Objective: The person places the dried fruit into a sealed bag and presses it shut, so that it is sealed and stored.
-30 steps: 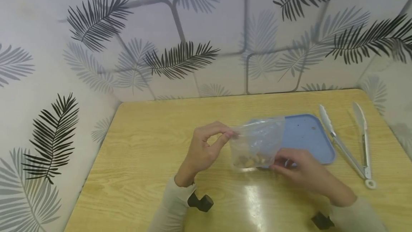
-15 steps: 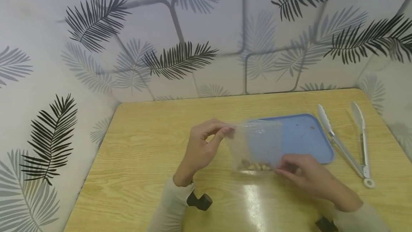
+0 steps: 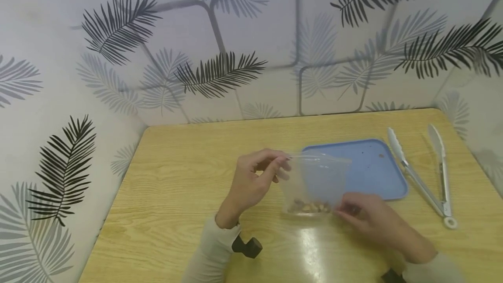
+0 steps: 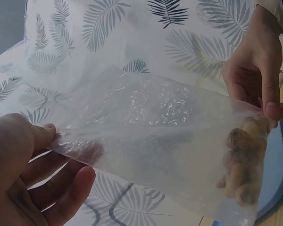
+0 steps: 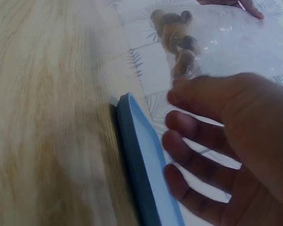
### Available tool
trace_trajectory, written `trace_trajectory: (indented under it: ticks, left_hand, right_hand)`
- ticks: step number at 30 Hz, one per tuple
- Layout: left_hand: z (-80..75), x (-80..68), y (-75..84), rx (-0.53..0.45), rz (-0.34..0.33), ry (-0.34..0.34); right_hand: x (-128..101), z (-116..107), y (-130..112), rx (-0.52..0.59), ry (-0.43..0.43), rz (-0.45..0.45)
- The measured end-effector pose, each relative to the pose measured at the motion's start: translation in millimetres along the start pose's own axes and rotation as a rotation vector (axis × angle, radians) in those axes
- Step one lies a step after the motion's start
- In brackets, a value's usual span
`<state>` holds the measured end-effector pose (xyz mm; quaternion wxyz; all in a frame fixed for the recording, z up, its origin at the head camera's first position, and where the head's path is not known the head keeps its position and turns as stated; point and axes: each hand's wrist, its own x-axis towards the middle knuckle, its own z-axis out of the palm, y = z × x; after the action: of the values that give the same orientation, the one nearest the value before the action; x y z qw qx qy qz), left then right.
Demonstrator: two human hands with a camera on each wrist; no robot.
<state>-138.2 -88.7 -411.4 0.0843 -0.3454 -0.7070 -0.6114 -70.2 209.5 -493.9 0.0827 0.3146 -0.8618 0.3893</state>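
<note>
The left hand (image 3: pixel 251 182) pinches the top corner of the clear bag (image 3: pixel 314 182), the right hand (image 3: pixel 373 217) pinches its bottom corner by the nuts (image 3: pixel 308 207), above the table (image 3: pixel 177 195) beside the blue tray (image 3: pixel 373 169); keep the mouth level

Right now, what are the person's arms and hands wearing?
Both hands are bare, with no gloves or rings that show. The left hand comes out of a long, pale cream sleeve, and the right hand has the same kind of sleeve. A small dark camera block sits at the left wrist, and another peeks out under the right wrist.
</note>
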Motion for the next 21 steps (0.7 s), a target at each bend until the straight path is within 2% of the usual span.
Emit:
trace_trajectory:
  ticks: [3,6,10,12,16,21]
  left_hand:
    - [-1.5,-0.3,2.3,-0.009,0.01,-0.008]
    - [-3.0,-0.6,4.2,-0.018,0.02,-0.021]
    - [-2.3,-1.2,2.7,-0.035,0.038,-0.047]
    - [-1.5,-1.5,1.2,-0.03,0.054,-0.058]
    - [-0.1,-1.6,-0.2,-0.002,0.087,-0.068]
    - [1.1,-1.7,-2.0,-0.014,0.082,-0.07]
  right_hand:
    - [5.2,-3.7,-1.2,-0.045,0.061,-0.016]
    - [18.4,-14.0,-8.5,-0.058,0.164,-0.058]
    - [44.4,-27.5,-23.3,0.016,0.35,-0.184]
    - [56.3,-31.4,-30.6,0.062,0.416,-0.253]
    - [72.2,-34.8,-43.7,0.079,0.476,-0.312]
    - [78.9,-35.8,-49.4,0.047,0.503,-0.287]
